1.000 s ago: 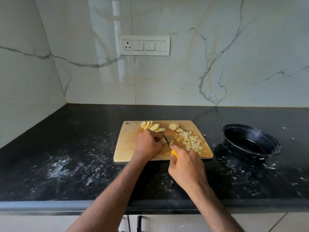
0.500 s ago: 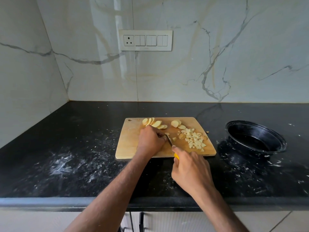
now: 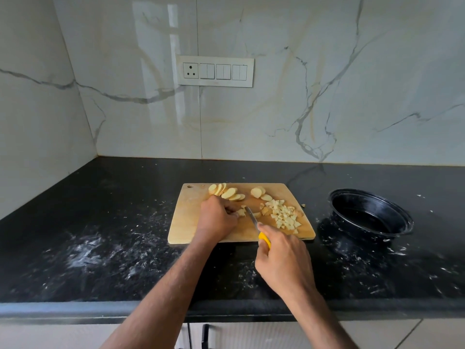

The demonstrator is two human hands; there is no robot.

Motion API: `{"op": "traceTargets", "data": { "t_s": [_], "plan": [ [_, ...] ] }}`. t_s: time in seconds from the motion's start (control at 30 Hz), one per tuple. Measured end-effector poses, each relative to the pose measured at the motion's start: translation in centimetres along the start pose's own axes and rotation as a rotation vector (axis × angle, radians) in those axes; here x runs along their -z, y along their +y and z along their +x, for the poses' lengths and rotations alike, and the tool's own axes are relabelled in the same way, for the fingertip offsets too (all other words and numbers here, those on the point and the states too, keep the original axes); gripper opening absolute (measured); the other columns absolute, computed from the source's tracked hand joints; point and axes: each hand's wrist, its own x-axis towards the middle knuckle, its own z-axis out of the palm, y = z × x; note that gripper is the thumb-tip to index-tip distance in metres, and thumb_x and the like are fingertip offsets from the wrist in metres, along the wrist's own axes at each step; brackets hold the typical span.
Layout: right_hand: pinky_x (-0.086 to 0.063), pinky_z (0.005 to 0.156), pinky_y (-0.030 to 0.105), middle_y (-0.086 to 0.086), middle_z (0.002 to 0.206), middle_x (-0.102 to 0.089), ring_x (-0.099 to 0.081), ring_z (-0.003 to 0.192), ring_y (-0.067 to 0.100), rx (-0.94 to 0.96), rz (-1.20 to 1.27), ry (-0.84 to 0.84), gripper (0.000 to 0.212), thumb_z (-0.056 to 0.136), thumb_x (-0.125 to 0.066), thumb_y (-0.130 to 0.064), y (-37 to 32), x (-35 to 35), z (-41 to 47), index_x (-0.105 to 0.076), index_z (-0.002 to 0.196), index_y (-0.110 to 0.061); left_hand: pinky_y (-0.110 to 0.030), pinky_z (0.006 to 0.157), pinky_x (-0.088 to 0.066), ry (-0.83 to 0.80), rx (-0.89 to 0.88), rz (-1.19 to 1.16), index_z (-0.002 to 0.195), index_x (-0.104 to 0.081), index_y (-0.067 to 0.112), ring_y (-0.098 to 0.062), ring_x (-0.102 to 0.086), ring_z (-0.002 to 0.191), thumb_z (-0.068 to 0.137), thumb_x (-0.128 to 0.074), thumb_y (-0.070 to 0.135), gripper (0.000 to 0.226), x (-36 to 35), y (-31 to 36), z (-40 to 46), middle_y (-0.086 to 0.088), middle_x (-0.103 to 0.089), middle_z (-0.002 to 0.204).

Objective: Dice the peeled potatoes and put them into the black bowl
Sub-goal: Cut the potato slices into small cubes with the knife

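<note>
A wooden cutting board (image 3: pixel 191 222) lies on the black counter. Potato slices (image 3: pixel 227 192) fan along its far edge, with two more slices (image 3: pixel 260 193) to their right. A heap of diced potato (image 3: pixel 284 215) sits at the board's right side. My left hand (image 3: pixel 217 217) has its fingers curled over a small potato piece (image 3: pixel 242 212) at mid-board. My right hand (image 3: pixel 281 263) grips a yellow-handled knife (image 3: pixel 264 239), its blade (image 3: pixel 251 215) angled down beside that piece. The black bowl (image 3: pixel 372 215) stands to the right of the board and looks empty.
The black counter (image 3: pixel 100 235) is smeared with white residue left and right of the board. One potato bit (image 3: pixel 303 205) lies just off the board's right edge. A switch panel (image 3: pixel 215 71) is on the marble wall. The counter's front edge (image 3: pixel 75 308) runs below my arms.
My hands and knife have stayed nearly in place over the same potato piece; only the camera has shifted slightly.
</note>
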Motion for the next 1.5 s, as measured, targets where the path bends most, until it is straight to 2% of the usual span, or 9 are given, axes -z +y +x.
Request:
{"op": "traceTargets", "data": {
  "t_s": [0.13, 0.47, 0.6, 0.7, 0.87, 1.13, 1.27, 1.4, 1.5],
  "plan": [
    [-0.056, 0.077, 0.030, -0.007, 0.096, -0.073, -0.066, 0.089, 0.014, 0.025, 0.000, -0.014, 0.045, 0.097, -0.054, -0.035, -0.3, -0.3, 0.6, -0.052, 0.142, -0.035, -0.014, 0.075, -0.047, -0.001, 0.009, -0.004, 0.103, -0.080, 0.017, -0.008, -0.064, 0.084, 0.083, -0.077, 0.014, 0.021, 0.0, 0.1, 0.1, 0.003, -0.076, 0.101],
    [-0.048, 0.071, 0.024, -0.003, 0.100, -0.070, -0.063, 0.089, 0.014, 0.047, -0.031, -0.072, 0.047, 0.099, -0.051, -0.037, -0.2, -0.5, 0.7, -0.046, 0.146, -0.036, -0.019, 0.083, -0.052, -0.014, -0.007, 0.034, 0.105, -0.080, 0.018, -0.012, -0.066, 0.090, 0.084, -0.077, 0.014, 0.021, -0.2, 0.0, 0.3, 0.002, -0.075, 0.101],
    [-0.054, 0.073, 0.028, -0.005, 0.099, -0.071, -0.064, 0.088, 0.013, 0.036, 0.000, -0.102, 0.046, 0.097, -0.055, -0.032, -0.3, -0.4, 1.2, -0.051, 0.143, -0.033, -0.022, 0.088, -0.053, -0.028, -0.024, 0.046, 0.106, -0.079, 0.017, -0.014, -0.064, 0.096, 0.085, -0.075, 0.012, 0.022, -0.1, 0.0, 0.5, 0.000, -0.075, 0.105],
    [-0.056, 0.075, 0.032, -0.005, 0.102, -0.071, -0.064, 0.091, 0.015, 0.017, 0.025, -0.109, 0.043, 0.096, -0.056, -0.030, -0.3, -0.3, 1.6, -0.055, 0.139, -0.033, -0.020, 0.084, -0.050, -0.042, -0.065, 0.054, 0.105, -0.080, 0.015, -0.013, -0.063, 0.093, 0.085, -0.076, 0.012, 0.021, 0.1, 0.1, 0.6, -0.001, -0.076, 0.103],
    [-0.053, 0.071, 0.031, -0.004, 0.096, -0.071, -0.065, 0.086, 0.016, 0.034, -0.018, -0.107, 0.045, 0.095, -0.056, -0.029, -0.8, -0.8, 1.8, -0.054, 0.140, -0.032, -0.031, 0.091, -0.054, -0.054, -0.080, 0.046, 0.101, -0.081, 0.015, -0.017, -0.063, 0.097, 0.084, -0.076, 0.013, 0.017, 0.4, 0.2, 0.6, 0.000, -0.076, 0.100],
    [-0.055, 0.071, 0.031, 0.000, 0.093, -0.069, -0.066, 0.083, 0.019, 0.064, -0.058, -0.109, 0.050, 0.096, -0.054, -0.029, -1.1, -1.0, 1.7, -0.048, 0.145, -0.031, -0.025, 0.085, -0.056, -0.035, -0.034, 0.030, 0.099, -0.081, 0.016, -0.015, -0.066, 0.090, 0.084, -0.075, 0.011, 0.018, 0.3, 0.5, 0.2, -0.001, -0.076, 0.097],
    [-0.047, 0.069, 0.025, -0.005, 0.094, -0.069, -0.065, 0.085, 0.013, 0.065, -0.040, -0.105, 0.046, 0.098, -0.053, -0.031, -0.6, -0.5, 0.7, -0.048, 0.144, -0.032, -0.027, 0.087, -0.057, -0.041, 0.012, 0.029, 0.102, -0.080, 0.019, -0.012, -0.066, 0.091, 0.086, -0.075, 0.015, 0.018, 0.1, 0.7, 0.2, 0.000, -0.075, 0.102],
    [-0.053, 0.074, 0.030, -0.008, 0.099, -0.072, -0.067, 0.090, 0.015, 0.033, -0.025, -0.099, 0.045, 0.096, -0.054, -0.036, 0.1, 0.3, -0.5, -0.051, 0.141, -0.037, -0.030, 0.088, -0.058, -0.036, 0.017, 0.022, 0.103, -0.080, 0.017, -0.014, -0.066, 0.092, 0.086, -0.075, 0.016, 0.018, 0.0, 0.6, 0.2, -0.001, -0.074, 0.105],
    [-0.059, 0.074, 0.034, -0.011, 0.102, -0.074, -0.069, 0.088, 0.016, -0.019, 0.029, -0.018, 0.043, 0.091, -0.060, -0.032, 0.7, 0.7, -0.7, -0.061, 0.134, -0.036, -0.022, 0.084, -0.055, -0.054, -0.011, -0.011, 0.104, -0.080, 0.017, -0.010, -0.065, 0.088, 0.086, -0.077, 0.016, 0.018, 0.4, 0.4, 0.0, 0.004, -0.075, 0.103]
  ]
}}
